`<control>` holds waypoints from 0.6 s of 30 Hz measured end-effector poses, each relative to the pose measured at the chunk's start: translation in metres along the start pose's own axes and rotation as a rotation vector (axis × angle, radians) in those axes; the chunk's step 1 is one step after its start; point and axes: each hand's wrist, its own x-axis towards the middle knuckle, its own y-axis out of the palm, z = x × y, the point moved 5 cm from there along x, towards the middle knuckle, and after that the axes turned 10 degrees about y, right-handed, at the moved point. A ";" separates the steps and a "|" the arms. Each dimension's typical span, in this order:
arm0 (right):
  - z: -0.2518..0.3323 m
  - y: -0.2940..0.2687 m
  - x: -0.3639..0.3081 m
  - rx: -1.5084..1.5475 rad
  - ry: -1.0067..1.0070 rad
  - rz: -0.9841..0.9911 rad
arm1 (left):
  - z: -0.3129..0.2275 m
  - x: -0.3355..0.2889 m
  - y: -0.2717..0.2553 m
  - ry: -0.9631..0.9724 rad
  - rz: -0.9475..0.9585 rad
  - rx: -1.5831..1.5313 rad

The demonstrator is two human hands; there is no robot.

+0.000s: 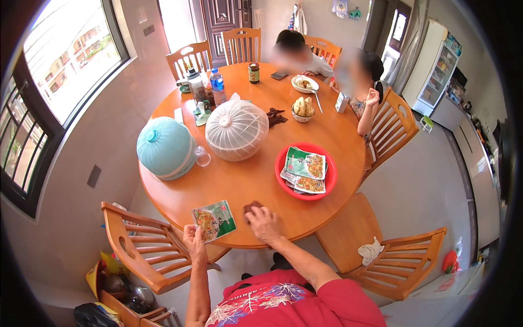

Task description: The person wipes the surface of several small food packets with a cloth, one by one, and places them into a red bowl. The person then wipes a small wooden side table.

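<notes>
My left hand (195, 240) pinches the lower left edge of a flat food packet (222, 216), green and white with a picture of food on it. The packet is over the near edge of the round wooden table (239, 189). Just to the right, my right hand (264, 224) grips a small bunched brown cloth (251, 206) against the tabletop. Beyond it on the right stands a red plastic basin (280, 185). Several similar packets (306, 163) lie stacked inside the basin.
A blue dome cover (163, 147) and a white one (237, 129) stand left of centre, near bottles (217, 84) and a jar (254, 73). A bowl of food (303, 109) sits farther back. Two people (321, 66) sit at the far right. Chairs (144, 240) surround the table.
</notes>
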 end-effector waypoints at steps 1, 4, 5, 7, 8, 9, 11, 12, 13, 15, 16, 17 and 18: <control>-0.023 -0.007 -0.002 0.008 0.079 0.024 | -0.013 0.002 0.011 -0.039 0.005 -0.037; -0.088 -0.042 -0.018 -0.146 0.189 -0.061 | -0.017 0.013 0.042 -0.102 0.041 -0.168; -0.113 -0.054 -0.030 -0.185 0.240 -0.055 | -0.019 0.013 0.065 -0.125 0.071 -0.198; -0.157 -0.073 -0.049 -0.209 0.266 -0.130 | -0.008 0.015 0.097 -0.158 0.144 -0.236; -0.176 -0.082 -0.059 -0.112 0.365 -0.085 | 0.002 0.015 0.115 -0.177 0.183 -0.224; -0.195 -0.089 -0.068 -0.116 0.386 -0.097 | 0.011 0.015 0.137 -0.193 0.224 -0.214; -0.212 -0.096 -0.072 -0.093 0.409 -0.073 | 0.028 0.011 0.182 -0.228 0.287 -0.212; -0.213 -0.103 -0.069 -0.070 0.411 -0.034 | 0.038 0.008 0.206 -0.250 0.307 -0.225; -0.213 -0.106 -0.066 -0.046 0.412 0.004 | 0.046 0.005 0.230 -0.274 0.313 -0.235; -0.213 -0.108 -0.063 -0.047 0.404 -0.011 | 0.064 0.001 0.272 -0.207 0.344 -0.214; -0.211 -0.107 -0.060 -0.042 0.394 -0.021 | 0.075 0.004 0.287 -0.110 0.366 -0.177; -0.210 -0.108 -0.058 -0.020 0.372 -0.011 | 0.083 0.008 0.298 -0.016 0.390 -0.137; -0.213 -0.109 -0.060 -0.011 0.367 -0.010 | 0.088 0.006 0.307 -0.063 0.462 0.098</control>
